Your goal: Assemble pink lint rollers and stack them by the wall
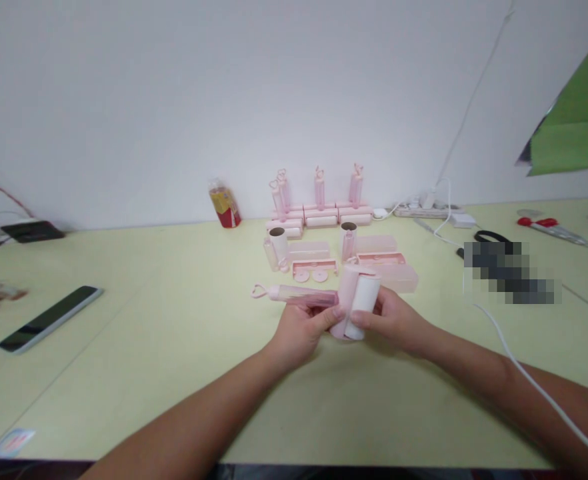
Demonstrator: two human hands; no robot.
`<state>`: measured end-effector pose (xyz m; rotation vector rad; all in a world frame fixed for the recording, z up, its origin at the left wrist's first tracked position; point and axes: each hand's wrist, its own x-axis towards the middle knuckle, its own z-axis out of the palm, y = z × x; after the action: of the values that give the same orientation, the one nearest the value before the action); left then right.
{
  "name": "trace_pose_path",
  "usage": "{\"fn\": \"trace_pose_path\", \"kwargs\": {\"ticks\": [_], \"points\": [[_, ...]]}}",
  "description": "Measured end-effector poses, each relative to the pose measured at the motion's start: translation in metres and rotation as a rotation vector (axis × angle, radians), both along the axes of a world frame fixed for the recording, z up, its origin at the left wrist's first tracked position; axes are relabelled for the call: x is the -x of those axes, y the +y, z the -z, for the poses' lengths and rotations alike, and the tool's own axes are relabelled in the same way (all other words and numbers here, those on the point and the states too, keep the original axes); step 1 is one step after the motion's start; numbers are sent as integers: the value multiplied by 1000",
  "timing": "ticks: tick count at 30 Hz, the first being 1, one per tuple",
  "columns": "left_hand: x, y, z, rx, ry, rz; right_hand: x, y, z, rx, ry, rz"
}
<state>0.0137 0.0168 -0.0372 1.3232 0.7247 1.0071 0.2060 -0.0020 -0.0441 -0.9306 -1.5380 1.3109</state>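
Note:
A pink lint roller with a white paper roll [367, 300] is held up over the table between both hands. Its clear pink handle [299, 295] sticks out to the left and ends in a heart-shaped loop. My left hand [301, 328] closes around the handle's base and the pink casing, while my right hand [397, 319] grips the roll side with its thumb on the white paper. Just behind lie open pink housings [314, 267], round pink end discs [301, 276], clear pink covers [399, 277], and two upright white rolls [279, 245] with short handles beside them.
Several lint rollers [321, 217] with raised handles line the wall. A red-yellow packet [225, 207] stands left of them. A phone [51, 319] lies at left. To the right are a power strip [424, 211], red-handled scissors [549, 229] and a white cable [524, 373].

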Motion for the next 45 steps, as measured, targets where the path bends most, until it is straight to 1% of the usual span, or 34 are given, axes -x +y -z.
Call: {"fn": "trace_pose_path", "kwargs": {"ticks": [1,3,5,8,11,14,16,18,20,22,25,27,30,33,40,42,45], "points": [[0,-1,1,10,13,6,2,0,3,48,29,31],[2,1,1,28,43,-37,1,3,6,89,41,107],[9,6,0,18,56,-131,-4,8,8,100,51,173],[24,19,-6,-41,20,-268,-10,13,11,125,90,239],[40,32,-11,-149,38,-320,-12,16,14,139,156,277],[51,39,-13,-359,217,-342,-13,17,14,128,179,318],[55,39,-14,-503,402,-312,-13,15,11,156,207,324],[57,37,-14,-591,583,-229,-12,13,6,222,276,290],[56,33,-13,-639,714,-142,-12,9,0,282,350,241],[54,29,-13,-684,820,-73,-11,6,-4,303,395,204],[50,24,-13,-727,954,20,-10,4,-9,306,411,158],[50,21,-15,-741,1011,59,-12,5,-11,310,402,154],[50,18,-17,-763,1037,68,-16,6,-14,324,387,163],[49,15,-20,-765,1010,66,-20,7,-17,317,380,145],[44,8,-31,-637,882,120,-28,7,-22,286,347,105],[45,9,-31,-614,857,132,-29,7,-21,282,338,99],[47,13,-27,-604,871,147,-29,9,-18,276,303,93]]}}
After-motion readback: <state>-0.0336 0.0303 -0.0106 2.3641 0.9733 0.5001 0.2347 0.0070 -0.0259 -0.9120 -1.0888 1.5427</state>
